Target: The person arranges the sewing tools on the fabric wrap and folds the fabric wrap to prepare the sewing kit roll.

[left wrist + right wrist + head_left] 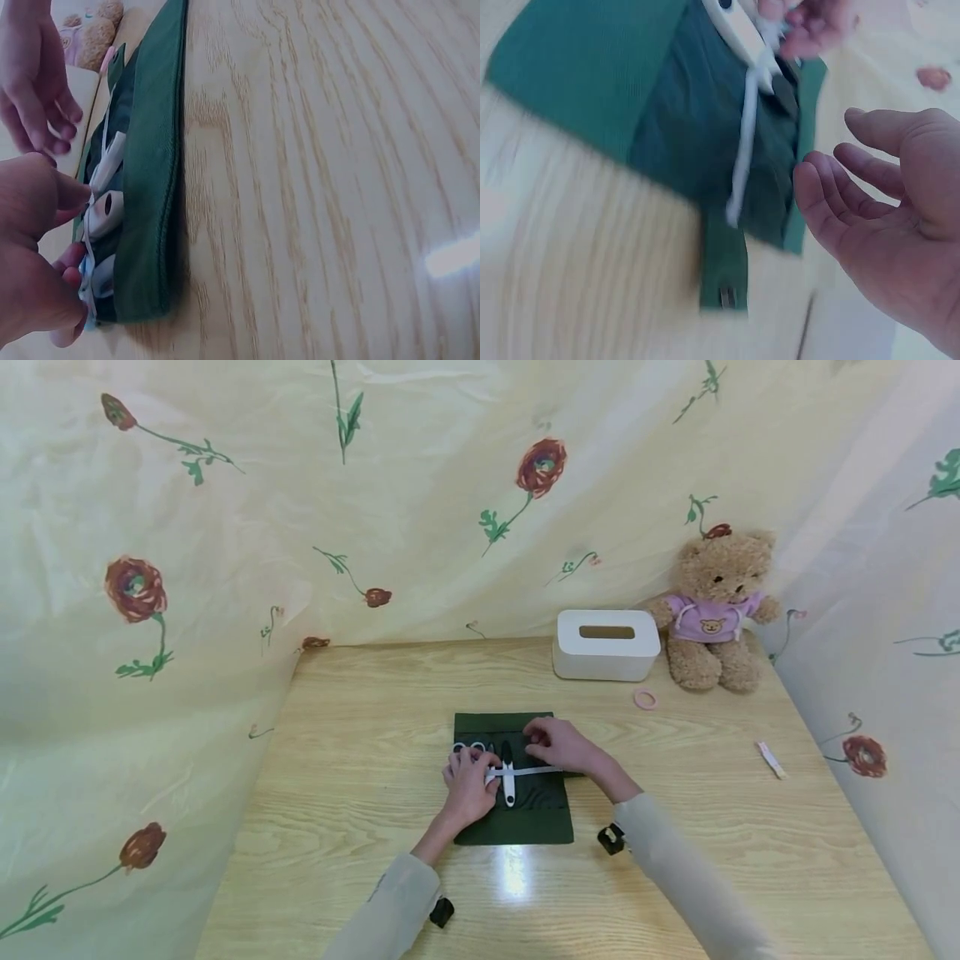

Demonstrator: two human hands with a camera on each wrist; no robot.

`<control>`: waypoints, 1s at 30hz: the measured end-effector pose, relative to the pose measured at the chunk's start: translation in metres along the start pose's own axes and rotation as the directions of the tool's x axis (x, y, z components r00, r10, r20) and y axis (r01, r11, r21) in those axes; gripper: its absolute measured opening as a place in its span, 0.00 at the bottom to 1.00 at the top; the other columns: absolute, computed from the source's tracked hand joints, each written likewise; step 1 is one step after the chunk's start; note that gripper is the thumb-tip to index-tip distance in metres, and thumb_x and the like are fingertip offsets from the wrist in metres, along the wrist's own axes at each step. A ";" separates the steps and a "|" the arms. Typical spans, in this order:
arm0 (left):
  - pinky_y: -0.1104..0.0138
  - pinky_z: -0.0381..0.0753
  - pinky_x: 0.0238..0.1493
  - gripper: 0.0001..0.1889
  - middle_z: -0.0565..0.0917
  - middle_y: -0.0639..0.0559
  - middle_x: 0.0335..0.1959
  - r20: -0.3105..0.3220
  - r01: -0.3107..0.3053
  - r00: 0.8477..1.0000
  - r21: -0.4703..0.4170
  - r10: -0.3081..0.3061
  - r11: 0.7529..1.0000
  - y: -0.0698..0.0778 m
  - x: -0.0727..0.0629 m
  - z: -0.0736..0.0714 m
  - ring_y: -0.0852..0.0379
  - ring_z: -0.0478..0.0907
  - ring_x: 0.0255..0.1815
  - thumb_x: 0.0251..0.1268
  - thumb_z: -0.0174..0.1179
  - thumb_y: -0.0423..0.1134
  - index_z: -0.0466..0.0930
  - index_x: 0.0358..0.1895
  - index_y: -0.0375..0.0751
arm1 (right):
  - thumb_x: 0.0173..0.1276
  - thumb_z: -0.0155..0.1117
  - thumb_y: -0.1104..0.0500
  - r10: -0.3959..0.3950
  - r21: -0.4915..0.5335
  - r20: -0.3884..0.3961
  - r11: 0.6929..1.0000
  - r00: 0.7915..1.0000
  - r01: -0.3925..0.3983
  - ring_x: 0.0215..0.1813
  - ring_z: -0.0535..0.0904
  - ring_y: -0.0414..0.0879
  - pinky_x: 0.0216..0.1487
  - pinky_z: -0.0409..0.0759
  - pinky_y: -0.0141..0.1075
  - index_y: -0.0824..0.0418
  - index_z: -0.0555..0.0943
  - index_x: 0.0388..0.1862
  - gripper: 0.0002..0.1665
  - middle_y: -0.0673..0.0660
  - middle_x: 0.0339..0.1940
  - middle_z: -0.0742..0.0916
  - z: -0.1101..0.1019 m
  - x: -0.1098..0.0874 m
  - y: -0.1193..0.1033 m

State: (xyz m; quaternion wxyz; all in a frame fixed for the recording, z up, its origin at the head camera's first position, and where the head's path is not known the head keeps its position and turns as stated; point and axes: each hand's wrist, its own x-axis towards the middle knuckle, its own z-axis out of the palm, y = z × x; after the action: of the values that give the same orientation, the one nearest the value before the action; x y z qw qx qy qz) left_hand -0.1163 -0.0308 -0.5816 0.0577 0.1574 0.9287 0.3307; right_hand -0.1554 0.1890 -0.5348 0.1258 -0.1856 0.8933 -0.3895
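Observation:
A dark green fabric pouch (513, 831) lies unfolded on the table, a white elastic band (536, 770) running across its inside. Under the band sits a tool with a white handle (510, 789) and dark head. Scissors (477, 746) show two ring handles at the pouch's left, their lower part hidden by my left hand (471, 787). Its thumb and fingers pinch a second white tool (105, 214) at the band. Over the pouch's upper right, my right hand (558, 745) has loosely bent fingers around nothing; in the right wrist view it hovers beside the pouch edge.
A strap with a snap (724, 277) sticks out from the pouch's right side. Behind stand a white tissue box (607, 647) and a teddy bear (712, 610) in a purple top. A pink ring (645, 698) and a small white stick (771, 760) lie to the right.

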 end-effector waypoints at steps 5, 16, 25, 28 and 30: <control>0.45 0.59 0.53 0.09 0.70 0.42 0.51 -0.036 -0.034 0.999 -0.001 0.034 0.999 0.005 0.000 0.000 0.41 0.60 0.55 0.67 0.63 0.34 0.79 0.48 0.46 | 0.69 0.63 0.69 -0.016 -0.003 -0.099 1.000 0.995 0.016 0.41 0.82 0.55 0.42 0.80 0.46 0.77 0.79 0.50 0.14 0.61 0.37 0.84 -0.034 -0.030 0.026; 0.43 0.63 0.54 0.08 0.75 0.44 0.47 -0.028 -0.113 0.993 -0.071 0.112 0.991 0.015 0.000 -0.002 0.41 0.66 0.55 0.66 0.61 0.32 0.82 0.46 0.43 | 0.68 0.60 0.71 0.113 -0.175 -0.420 0.964 0.901 -0.202 0.37 0.82 0.65 0.34 0.77 0.43 0.77 0.80 0.43 0.09 0.71 0.36 0.85 -0.124 -0.121 0.117; 0.47 0.64 0.53 0.07 0.76 0.45 0.48 0.001 -0.095 0.995 -0.050 0.095 0.994 0.014 0.002 0.001 0.43 0.66 0.54 0.67 0.62 0.33 0.83 0.46 0.44 | 0.68 0.51 0.70 0.302 -0.179 -0.475 0.886 0.826 -0.427 0.33 0.78 0.67 0.26 0.73 0.44 0.82 0.74 0.48 0.15 0.78 0.36 0.79 -0.168 -0.182 0.167; 0.46 0.63 0.54 0.07 0.76 0.45 0.49 0.016 -0.087 0.996 -0.050 0.088 0.995 0.014 0.002 0.003 0.42 0.65 0.54 0.68 0.62 0.33 0.83 0.46 0.45 | 0.69 0.52 0.69 0.373 -0.179 -0.416 0.861 0.830 -0.477 0.31 0.79 0.64 0.27 0.74 0.44 0.84 0.72 0.50 0.17 0.79 0.36 0.79 -0.174 -0.192 0.178; 0.46 0.63 0.55 0.07 0.76 0.45 0.49 0.022 -0.086 0.996 -0.050 0.087 0.995 0.014 0.002 0.004 0.42 0.65 0.55 0.68 0.62 0.33 0.83 0.46 0.45 | 0.69 0.53 0.68 0.409 -0.178 -0.370 0.850 0.834 -0.496 0.30 0.80 0.62 0.29 0.76 0.46 0.85 0.71 0.50 0.19 0.79 0.36 0.79 -0.175 -0.196 0.183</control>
State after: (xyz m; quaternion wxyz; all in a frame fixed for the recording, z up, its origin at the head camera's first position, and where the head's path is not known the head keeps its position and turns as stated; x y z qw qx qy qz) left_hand -0.1137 -0.0182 -0.5758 0.0584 0.2003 0.9119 0.3534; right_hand -0.0868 0.5019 -0.5383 0.0432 0.0832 0.9639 -0.2491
